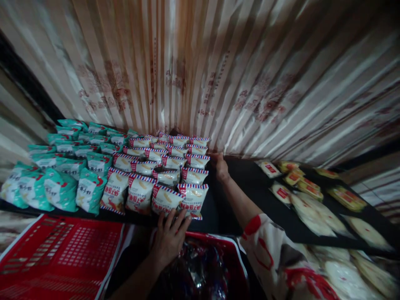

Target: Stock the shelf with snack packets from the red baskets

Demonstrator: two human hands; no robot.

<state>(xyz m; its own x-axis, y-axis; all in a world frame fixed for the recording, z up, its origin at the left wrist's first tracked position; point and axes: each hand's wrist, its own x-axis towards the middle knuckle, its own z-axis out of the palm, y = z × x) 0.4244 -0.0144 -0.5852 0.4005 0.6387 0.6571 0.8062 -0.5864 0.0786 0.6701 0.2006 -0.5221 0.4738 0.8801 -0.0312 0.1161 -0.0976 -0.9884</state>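
Observation:
Rows of white snack bags (164, 199) with red lettering and striped edges stand upright on a black shelf (215, 208). My left hand (170, 237) lies at the shelf's front edge, fingers outstretched and slightly apart, the tips at the lower edge of the front white bags. No thing shows in its grasp. Further back, my right hand (221, 167) reaches along the right side of the bag rows, near the foot of the curtain. Its fingers are dim and partly hidden, so what they hold, if anything, cannot be made out.
Teal snack bags (90, 189) fill the shelf's left part. Flat clear packets (312, 212) and yellow packs (309, 188) lie at right. Below are a red perforated basket (90, 246) and a red basket (239, 254) holding dark shiny packages (200, 266). A pleated curtain (193, 75) hangs behind.

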